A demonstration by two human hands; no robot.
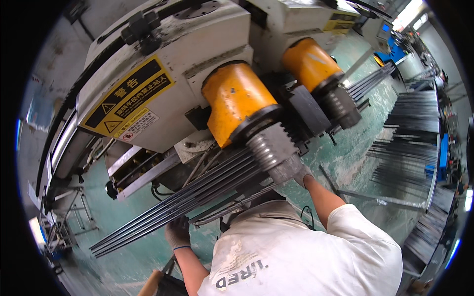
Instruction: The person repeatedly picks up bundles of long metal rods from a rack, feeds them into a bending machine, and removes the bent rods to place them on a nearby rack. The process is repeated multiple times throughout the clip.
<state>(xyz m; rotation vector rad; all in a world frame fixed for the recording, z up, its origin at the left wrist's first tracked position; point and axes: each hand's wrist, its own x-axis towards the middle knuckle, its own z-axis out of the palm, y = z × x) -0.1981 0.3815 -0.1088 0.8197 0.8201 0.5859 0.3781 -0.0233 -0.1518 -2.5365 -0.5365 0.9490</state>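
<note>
Several thin dark metal tubes (148, 223) lie side by side, running from the lower left up into the bending machine. My left hand (177, 233), in a grey knit glove, grips the near side of the bundle, its fingertips partly hidden at the tubes. The tubes run in beside a ridged metal die block (276, 150) below an orange cylindrical housing (239, 101). My right hand (302, 176), also gloved, is at the right side of this block. Its fingers are mostly hidden behind the metal. A spring-wrapped rod (237, 204) lies between the bundle and my body.
A second orange housing (311, 64) with its own ridged die (340, 106) stands farther right, with more tubes beyond. The pale machine body (197, 39) bears a yellow-black warning plate (128, 96). Racks of stacked tubes (412, 118) stand at right, a metal frame stand (74, 212) at left.
</note>
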